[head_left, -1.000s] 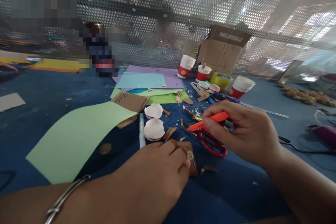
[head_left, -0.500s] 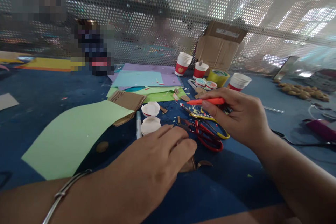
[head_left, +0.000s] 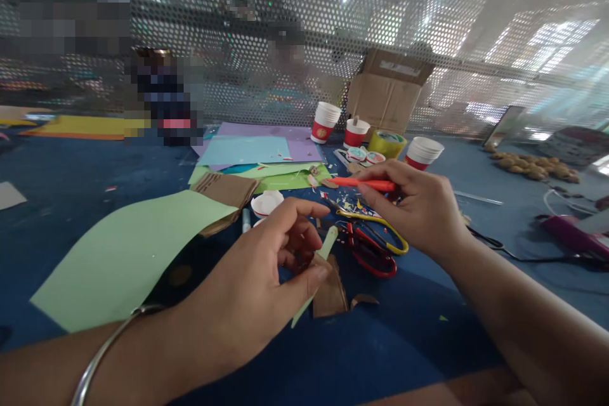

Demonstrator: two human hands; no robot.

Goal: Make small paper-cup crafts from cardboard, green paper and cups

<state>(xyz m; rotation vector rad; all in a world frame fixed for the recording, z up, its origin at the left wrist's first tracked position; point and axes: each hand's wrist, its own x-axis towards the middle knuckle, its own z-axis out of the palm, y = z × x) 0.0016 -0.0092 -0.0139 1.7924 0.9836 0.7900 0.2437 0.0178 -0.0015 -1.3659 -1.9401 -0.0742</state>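
Note:
My left hand (head_left: 257, 292) pinches a narrow pale-green paper strip (head_left: 329, 240) between thumb and fingers; its upper end sticks out past the fingertips and its lower end hangs below the thumb. A brownish edge shows at the thumb tip, too small to name. My right hand (head_left: 419, 203) is closed around an orange-red marker (head_left: 366, 184), its tip pointing left. Under the right hand lie red-handled scissors (head_left: 368, 254) and yellow-handled scissors (head_left: 394, 238). Below the strip, a piece of brown cardboard (head_left: 330, 295) rests on the blue table, beside a curved brown scrap (head_left: 365, 299).
A large green paper sheet (head_left: 128, 247) curls up at left near folded cardboard (head_left: 226, 193). Coloured sheets (head_left: 247, 149), paper cups (head_left: 326, 120), yellow tape (head_left: 387, 144) and a cardboard box (head_left: 387, 92) stand farther back. A purple tool (head_left: 566, 233) with a cable lies right.
My left hand has lifted and turned thumb-up, bringing the green strip into sight and uncovering more of the brown cardboard. My right hand still grips the marker. The view has shifted slightly.

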